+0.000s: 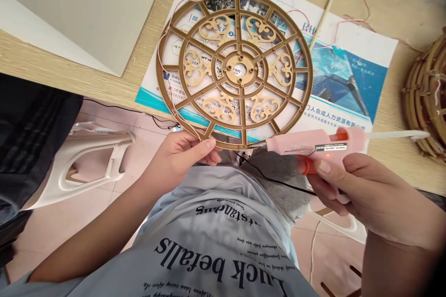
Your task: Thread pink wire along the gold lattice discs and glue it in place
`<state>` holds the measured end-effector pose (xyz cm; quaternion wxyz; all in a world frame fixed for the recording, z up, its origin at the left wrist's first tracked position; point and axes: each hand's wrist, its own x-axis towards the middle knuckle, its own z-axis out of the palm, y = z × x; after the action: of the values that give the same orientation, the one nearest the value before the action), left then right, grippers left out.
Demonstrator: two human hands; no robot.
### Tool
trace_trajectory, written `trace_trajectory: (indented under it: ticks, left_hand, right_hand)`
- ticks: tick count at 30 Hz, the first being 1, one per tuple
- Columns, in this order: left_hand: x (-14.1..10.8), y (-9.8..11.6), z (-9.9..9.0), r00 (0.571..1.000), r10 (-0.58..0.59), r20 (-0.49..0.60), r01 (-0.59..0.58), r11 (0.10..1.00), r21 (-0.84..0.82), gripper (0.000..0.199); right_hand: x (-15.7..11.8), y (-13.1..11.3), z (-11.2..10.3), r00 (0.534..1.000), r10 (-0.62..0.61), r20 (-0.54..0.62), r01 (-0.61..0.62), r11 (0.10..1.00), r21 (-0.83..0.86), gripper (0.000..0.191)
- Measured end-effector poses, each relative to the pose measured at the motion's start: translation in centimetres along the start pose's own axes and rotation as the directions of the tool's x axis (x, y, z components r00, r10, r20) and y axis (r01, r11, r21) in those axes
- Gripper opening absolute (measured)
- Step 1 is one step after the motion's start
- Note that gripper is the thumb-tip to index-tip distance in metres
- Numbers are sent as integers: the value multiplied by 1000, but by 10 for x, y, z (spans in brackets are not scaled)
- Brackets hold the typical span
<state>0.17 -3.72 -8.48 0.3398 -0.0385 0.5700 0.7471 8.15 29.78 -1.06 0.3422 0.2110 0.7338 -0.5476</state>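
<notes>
A round bronze-coloured openwork frame [241, 95] lies partly on a printed sheet, its near rim reaching past the table edge. My left hand [190, 148] pinches that near rim, thumb on top, beside a thin red and white wire [160, 55] that runs along the frame's left side. In my right hand [351, 176] is a pink glue gun [296, 143], fingers wrapped round its handle near the orange trigger. Its metal tip points left and is at the frame's near rim, right of my left hand. A white glue stick [393, 134] sticks out of its back.
More round frames [425, 97] are stacked at the right. A thin wooden stick [327, 7] and loose wire lie on the printed sheet [376, 62]. A grey-white board [83, 4] covers the table's left. White plastic stools [114, 144] stand below. A black cord hangs under the gun.
</notes>
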Motion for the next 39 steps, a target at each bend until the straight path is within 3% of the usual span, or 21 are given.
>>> trace_trajectory:
  ticks: [4,10,16,39]
  left_hand:
    - [0,-1,-1,1000,-1,2,1,1000,14,28]
    - [0,-3,-1,1000,-7,-3,7,1000,22,29]
    - [-1,0,-1,1000,-9,-2,9,1000,4,28]
    - [-1,0,1,999,-25,-21,26,999,39,33]
  right_hand:
    - [-1,-2,0,999,-38,11,38,999,-1,66]
    - [0,-4,2,999,10,-31,-11,1000,-26,65]
    - [-1,-3,-2,999,-24,42,23,1000,11,63]
    - [-4,2,-7,999,-32,23,34,997,-68,62]
